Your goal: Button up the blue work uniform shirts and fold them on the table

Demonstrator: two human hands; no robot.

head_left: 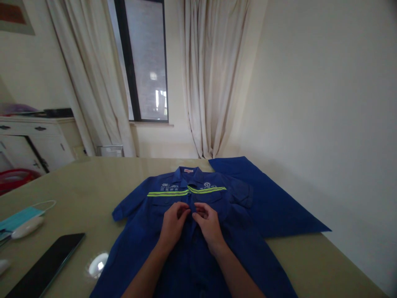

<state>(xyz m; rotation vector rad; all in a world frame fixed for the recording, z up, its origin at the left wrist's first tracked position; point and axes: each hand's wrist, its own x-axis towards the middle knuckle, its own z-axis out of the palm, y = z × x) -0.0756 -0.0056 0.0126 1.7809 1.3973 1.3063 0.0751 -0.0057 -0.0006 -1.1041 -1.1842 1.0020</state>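
A blue short-sleeved work shirt (145,225) lies front up on the table, its collar at the far end. A yellow-green stripe (167,193) crosses the chest below white printed logos. My left hand (174,221) pinches the left edge of the front opening just under the stripe. Opposite it, my right hand (208,221) grips the other edge, thumb and fingers together. A small gap separates the two hands. Whether a button sits between the fingertips is too small to tell.
A blue cloth (273,203) lies flat at the right, partly under the shirt's sleeve. On the left of the table (74,207) are a black phone (46,265), a white computer mouse (27,227) and a light blue face mask (20,221). A wall (325,124) borders the right side.
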